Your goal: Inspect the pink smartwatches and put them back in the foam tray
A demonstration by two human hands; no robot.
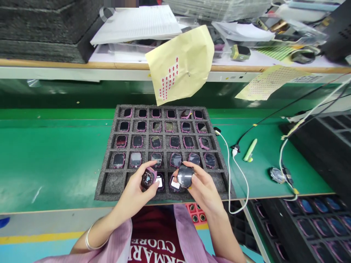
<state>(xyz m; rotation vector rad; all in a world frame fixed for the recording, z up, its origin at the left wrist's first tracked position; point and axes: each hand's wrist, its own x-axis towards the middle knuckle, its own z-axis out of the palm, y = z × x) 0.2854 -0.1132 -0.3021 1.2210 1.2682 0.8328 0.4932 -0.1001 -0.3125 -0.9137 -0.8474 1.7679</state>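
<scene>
A smartwatch [148, 178] with a pink case and a lit dial is gripped between the thumb and fingers of my left hand [138, 186]. In my right hand [204, 186] is another watch [185, 176], its dark, glossy face turned up. Both hands hover over the front row of a grey foam tray [109, 182]. Beneath them, two watches with bright white screens are partly hidden by my fingers, one a watch [159, 181] near my left thumb, the other a watch [174, 183] beside my right fingers. Several pink-cased watches fill the rows behind.
A white cable [246, 175] loops right of the tray, near a green pen-like tool [250, 149] and a round metallic object [276, 175]. Above hangs a yellow sheet with red arrows [183, 65] from a cluttered shelf [123, 67]. More watches sit in a black tray [315, 223] at lower right.
</scene>
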